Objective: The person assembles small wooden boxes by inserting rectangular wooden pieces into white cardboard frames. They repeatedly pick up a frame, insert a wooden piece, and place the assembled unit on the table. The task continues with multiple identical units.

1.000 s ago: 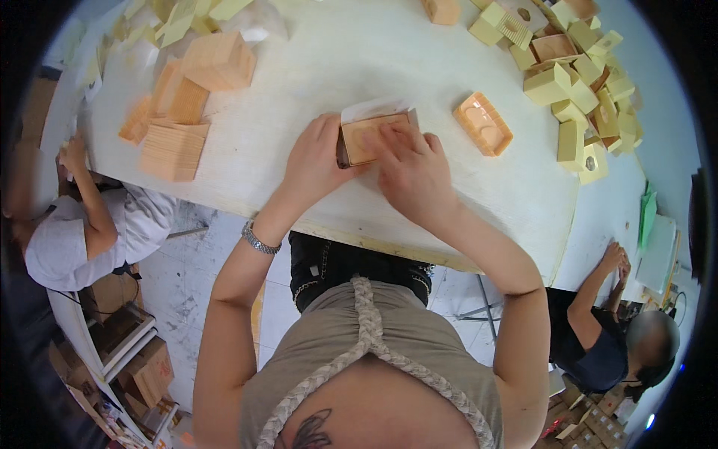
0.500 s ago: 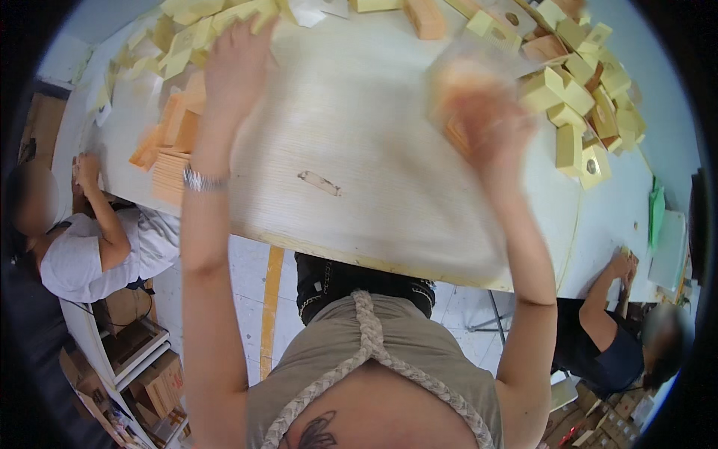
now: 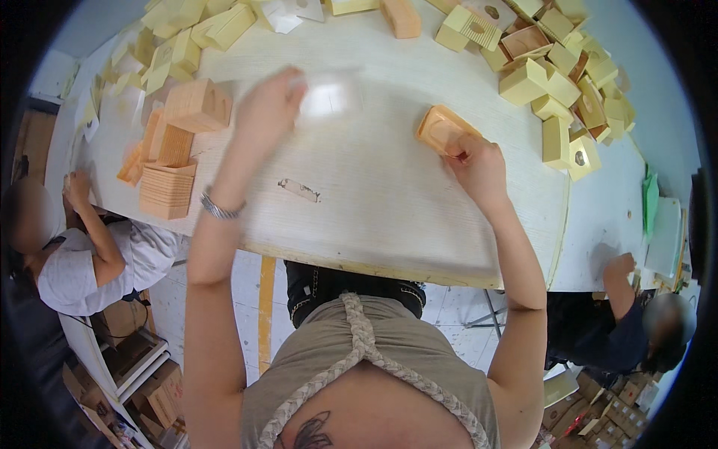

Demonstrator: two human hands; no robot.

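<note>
In my left hand is a thin, shiny white or clear sheet, blurred by motion, pinched at its edge above the table. My right hand grips the near right corner of an orange wood-grain box, whose hollow side faces up and left. The fingers under that box are partly hidden. Left of my left forearm, a few similar orange boxes stand close together, one nearest the table edge and another above it.
A pile of pale yellow boxes covers the far right of the white table. More yellow boxes lie far left, near white sheets. A single orange box stands at the back. Other people sit at left and right.
My left hand has come away from the far-left boxes toward the middle, now with the sheet. The right hand has moved slightly lower and left with the orange box.
</note>
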